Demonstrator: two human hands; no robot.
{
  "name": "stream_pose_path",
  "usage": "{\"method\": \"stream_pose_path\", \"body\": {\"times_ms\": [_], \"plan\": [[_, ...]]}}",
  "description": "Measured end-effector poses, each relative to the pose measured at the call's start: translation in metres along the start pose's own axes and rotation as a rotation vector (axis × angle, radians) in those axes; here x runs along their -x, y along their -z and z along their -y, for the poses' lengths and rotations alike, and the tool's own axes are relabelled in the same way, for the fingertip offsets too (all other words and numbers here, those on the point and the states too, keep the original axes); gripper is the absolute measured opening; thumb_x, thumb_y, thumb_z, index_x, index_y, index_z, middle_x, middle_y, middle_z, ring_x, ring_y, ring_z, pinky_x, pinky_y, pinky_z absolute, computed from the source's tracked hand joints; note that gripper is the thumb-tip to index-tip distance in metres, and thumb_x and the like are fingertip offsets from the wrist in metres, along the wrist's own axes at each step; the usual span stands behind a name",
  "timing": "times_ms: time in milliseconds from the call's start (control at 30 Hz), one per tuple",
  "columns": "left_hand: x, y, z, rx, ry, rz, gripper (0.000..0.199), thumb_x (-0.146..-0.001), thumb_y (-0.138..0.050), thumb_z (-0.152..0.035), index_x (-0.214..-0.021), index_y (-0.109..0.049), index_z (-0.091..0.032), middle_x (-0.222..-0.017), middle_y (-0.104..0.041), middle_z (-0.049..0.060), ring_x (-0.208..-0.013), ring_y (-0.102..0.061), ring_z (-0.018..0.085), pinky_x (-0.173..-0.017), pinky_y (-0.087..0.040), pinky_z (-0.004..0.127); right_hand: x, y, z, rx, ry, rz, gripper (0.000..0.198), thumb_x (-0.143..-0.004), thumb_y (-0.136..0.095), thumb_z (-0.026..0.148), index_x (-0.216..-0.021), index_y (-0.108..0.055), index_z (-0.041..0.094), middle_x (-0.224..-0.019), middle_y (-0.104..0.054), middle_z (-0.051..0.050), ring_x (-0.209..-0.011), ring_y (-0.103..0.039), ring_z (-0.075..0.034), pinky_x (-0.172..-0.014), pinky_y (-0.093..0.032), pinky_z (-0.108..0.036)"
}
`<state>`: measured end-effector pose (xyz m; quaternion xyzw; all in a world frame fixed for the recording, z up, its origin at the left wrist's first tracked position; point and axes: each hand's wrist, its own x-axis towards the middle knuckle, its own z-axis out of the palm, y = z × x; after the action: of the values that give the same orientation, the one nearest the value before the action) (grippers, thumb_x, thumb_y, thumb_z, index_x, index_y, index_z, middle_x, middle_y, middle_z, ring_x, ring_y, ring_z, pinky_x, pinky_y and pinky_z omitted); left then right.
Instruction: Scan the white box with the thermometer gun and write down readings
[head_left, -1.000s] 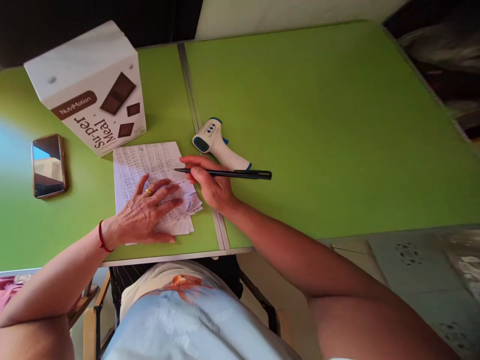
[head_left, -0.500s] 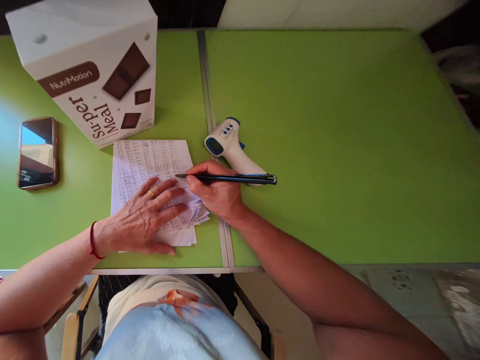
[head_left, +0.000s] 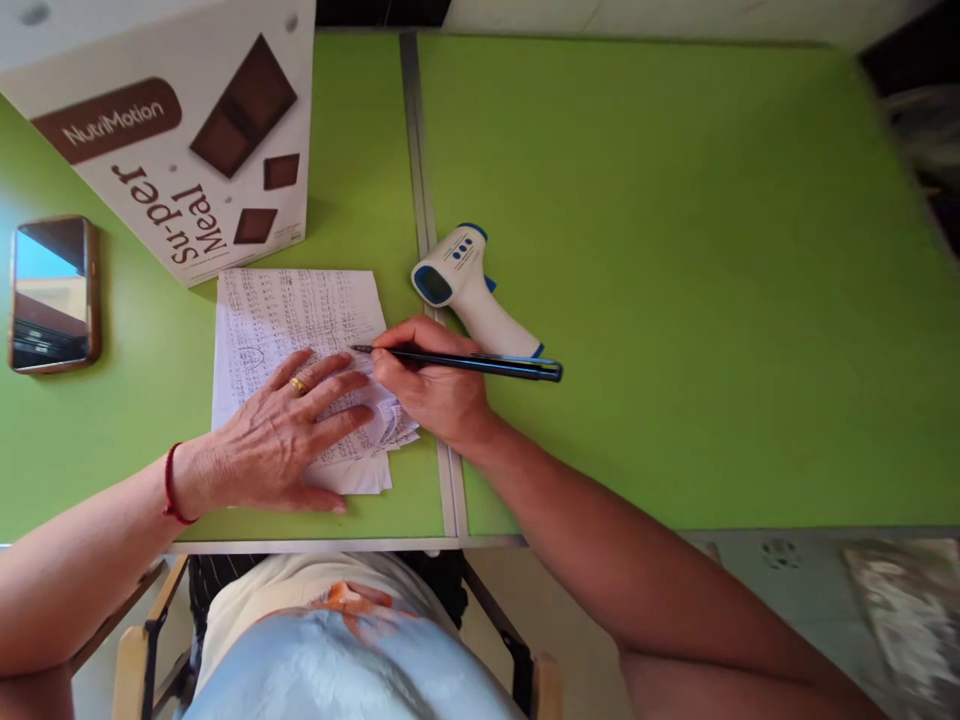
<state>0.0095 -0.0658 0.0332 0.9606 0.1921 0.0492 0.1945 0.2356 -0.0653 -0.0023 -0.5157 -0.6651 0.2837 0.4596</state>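
A small stack of white paper (head_left: 300,310) covered in rows of handwriting lies near the table's front edge. My left hand (head_left: 289,430), with a gold ring and a red string bracelet, rests flat on it with fingers spread. In my right hand (head_left: 439,390) is a black pen (head_left: 480,363), pinched between thumb and fingers. Its tip is on or just over the writing, above my left fingertips; whether it touches I cannot tell. Just beyond my right hand lies a white and blue infrared thermometer (head_left: 469,290), its handle end partly behind the hand and pen.
On the green table (head_left: 675,300) a tall white "NutriMotion" box (head_left: 217,130) stands behind the paper. A phone (head_left: 52,295) lies at the far left. A metal seam strip (head_left: 417,150) crosses the table. Wooden chair arms (head_left: 131,670) flank the person below the front edge.
The view has shifted slightly, so the box and phone appear farther left and higher. The pen's rear end has swung down a little; its tip stays at nearly the same place.
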Motion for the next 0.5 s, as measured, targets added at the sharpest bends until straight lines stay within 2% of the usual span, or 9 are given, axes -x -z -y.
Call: {"method": "stream_pose_path", "body": {"times_ms": [200, 500], "plan": [[-0.0001, -0.0014, 0.0008, -0.016, -0.008, -0.008, 0.089, -0.082, -0.077, -0.071, -0.148, -0.053, -0.016, -0.159, -0.047, 0.023, -0.154, -0.035, 0.045, -0.129, -0.024, 0.067, 0.0003, -0.0017, -0.0021, 0.025, -0.005, -0.078, 0.013, -0.087, -0.064, 0.032, -0.076, -0.065, 0.025, -0.066, -0.069, 0.003, -0.059, -0.060, -0.015, -0.059, -0.053, -0.029], [-0.0005, -0.0008, 0.0006, 0.019, -0.003, -0.015, 0.087, -0.083, -0.078, -0.068, -0.148, -0.054, -0.015, -0.159, -0.046, 0.022, -0.154, -0.034, 0.047, -0.129, -0.023, 0.068, 0.0011, -0.0008, -0.0044, 0.010, -0.009, -0.040, 0.013, -0.088, -0.065, 0.034, -0.078, -0.065, 0.026, -0.068, -0.069, 0.003, -0.060, -0.061, -0.015, -0.061, -0.054, -0.030]]}}
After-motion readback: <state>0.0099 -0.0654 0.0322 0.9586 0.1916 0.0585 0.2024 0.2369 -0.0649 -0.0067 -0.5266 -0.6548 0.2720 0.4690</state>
